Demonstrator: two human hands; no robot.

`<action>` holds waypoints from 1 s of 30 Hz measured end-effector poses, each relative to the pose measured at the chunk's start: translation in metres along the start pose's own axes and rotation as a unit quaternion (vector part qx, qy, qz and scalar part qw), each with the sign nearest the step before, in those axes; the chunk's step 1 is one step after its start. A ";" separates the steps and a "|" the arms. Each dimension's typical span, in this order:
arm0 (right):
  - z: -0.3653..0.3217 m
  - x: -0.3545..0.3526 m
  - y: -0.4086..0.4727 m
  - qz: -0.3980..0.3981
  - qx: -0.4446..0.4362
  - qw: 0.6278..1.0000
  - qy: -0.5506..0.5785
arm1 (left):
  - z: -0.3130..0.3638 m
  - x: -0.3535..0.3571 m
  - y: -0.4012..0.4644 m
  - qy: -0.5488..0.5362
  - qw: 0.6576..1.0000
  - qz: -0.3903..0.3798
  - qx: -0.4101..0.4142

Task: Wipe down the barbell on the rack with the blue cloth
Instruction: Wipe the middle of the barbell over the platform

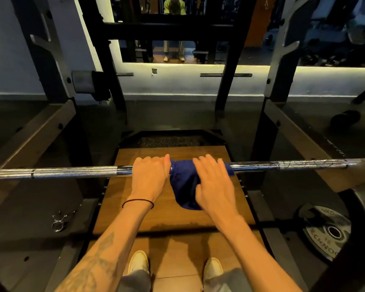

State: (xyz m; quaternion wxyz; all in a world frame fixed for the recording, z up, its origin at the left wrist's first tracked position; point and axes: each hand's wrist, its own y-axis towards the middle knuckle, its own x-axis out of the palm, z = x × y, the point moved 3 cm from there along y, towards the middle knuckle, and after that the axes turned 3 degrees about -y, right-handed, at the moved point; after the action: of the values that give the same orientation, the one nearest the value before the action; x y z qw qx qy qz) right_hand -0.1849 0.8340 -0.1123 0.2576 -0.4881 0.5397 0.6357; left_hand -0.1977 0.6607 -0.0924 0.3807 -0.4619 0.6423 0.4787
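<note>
The barbell (pixel 76 172) lies level across the rack (pixel 51 85), spanning the view from edge to edge. At the middle of the bar, a blue cloth (pixel 183 186) is draped over the shaft, part wrapped on the bar and the rest hanging in a loose bunch below it, on the near side.

The left hand (pixel 149 178) sits on the bar just left of the cloth, palm down, fingers curled over the top of the shaft in a grip; its thumb side touches the cloth's edge. A thin black band (pixel 138 202) circles that wrist, and the forearm carries a tattoo (pixel 97 264).

The right hand (pixel 214 186) rests on the cloth just right of the bar's middle, fingers spread over the wrapped part and pressing it against the shaft, the thumb lying on the hanging bunch. It is laid flat rather than clenched, and slightly blurred.

Left of the left hand the bar shows a knurled section; right of the cloth the shaft is smooth and shiny.

Under the bar is a wooden platform (pixel 171 154), where two pale shoes (pixel 138 261) stand at the near end. A spring collar (pixel 60 220) lies on the floor below the bar's left part, and a weight plate (pixel 325 230) leans below its right part. Beyond the bar, a mirror (pixel 177 28) on the wall shows a standing person's reflection.
</note>
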 end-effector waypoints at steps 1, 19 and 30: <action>0.023 0.000 -0.004 0.019 0.033 0.999 0.002 | 0.000 0.001 0.000 -0.001 1.000 -0.001 0.003; 0.037 0.014 -0.039 -0.005 -0.011 0.999 -0.030 | -0.002 0.004 0.009 0.014 0.999 -0.022 0.021; -0.056 0.018 -0.014 0.031 0.047 0.998 0.034 | 0.007 0.005 0.004 0.021 0.999 -0.026 -0.019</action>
State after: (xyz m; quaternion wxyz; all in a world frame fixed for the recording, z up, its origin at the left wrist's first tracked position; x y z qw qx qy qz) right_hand -0.1604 0.7822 -0.1312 0.2417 -0.4798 0.5921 0.6006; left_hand -0.2030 0.6666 -0.0976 0.3707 -0.4951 0.6287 0.4714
